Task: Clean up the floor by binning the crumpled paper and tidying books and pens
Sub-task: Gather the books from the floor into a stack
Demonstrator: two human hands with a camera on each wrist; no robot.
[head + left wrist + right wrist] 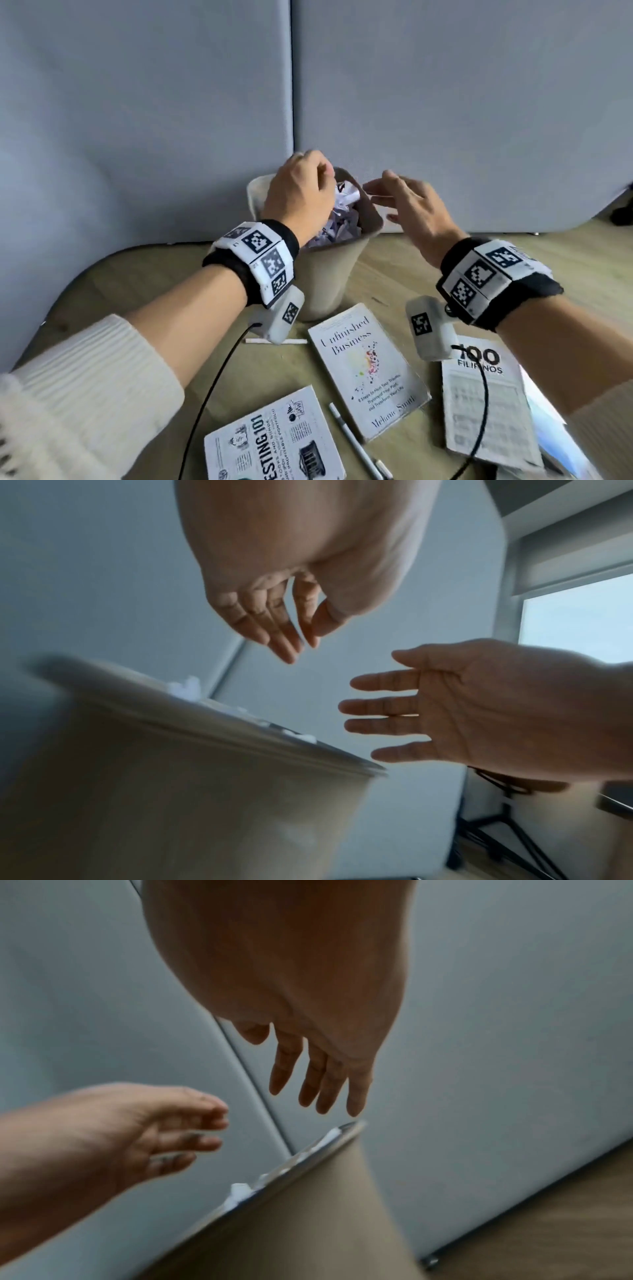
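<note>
Hovering over bin (329, 274) at frame centre, left hand (301, 192) and right hand (416, 214) both loose, empty; crumpled paper (337, 222) inside. Books (368, 373) and pens (354, 442) lie lower frame, long axes roughly toward bin, right hand nearer.

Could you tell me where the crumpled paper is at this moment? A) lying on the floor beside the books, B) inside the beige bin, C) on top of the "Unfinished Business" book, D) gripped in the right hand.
B: the crumpled paper fills the beige bin, while the left hand and right hand hover above its rim holding nothing, as both wrist views confirm.
</note>
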